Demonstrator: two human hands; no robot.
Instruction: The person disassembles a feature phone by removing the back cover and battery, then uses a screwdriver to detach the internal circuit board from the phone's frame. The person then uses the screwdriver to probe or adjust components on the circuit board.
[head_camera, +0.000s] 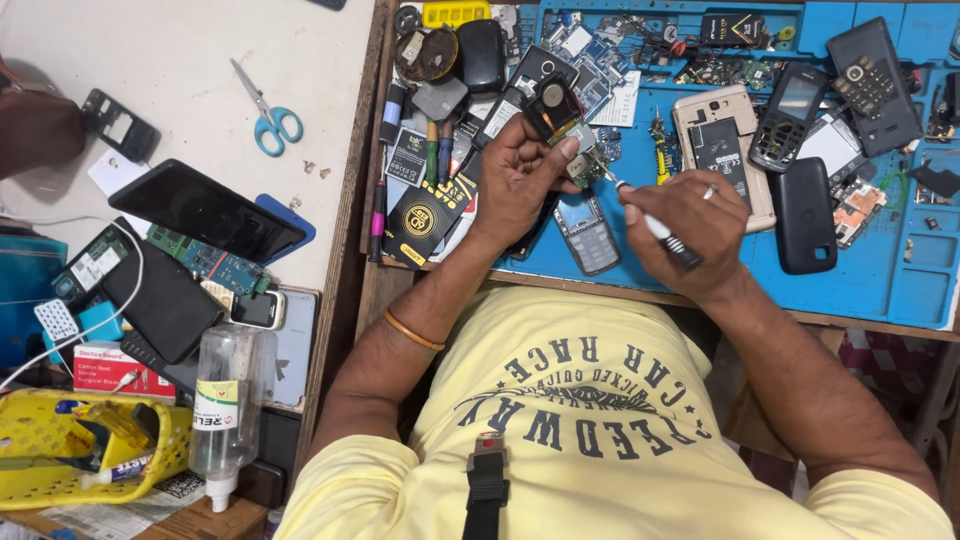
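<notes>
Left hand (515, 180), fingers closed on a small circuit board (578, 160), above the blue mat (870, 275) on the tabletop. Right hand (685, 230), at the board's 4 o'clock, fingers gripping a screwdriver (650, 222), tip on the board.

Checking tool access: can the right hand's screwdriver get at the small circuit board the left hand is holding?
Probably yes. The left hand holds the circuit board up above the blue mat, and the right hand already has the screwdriver tip at its edge, nothing between.
</notes>
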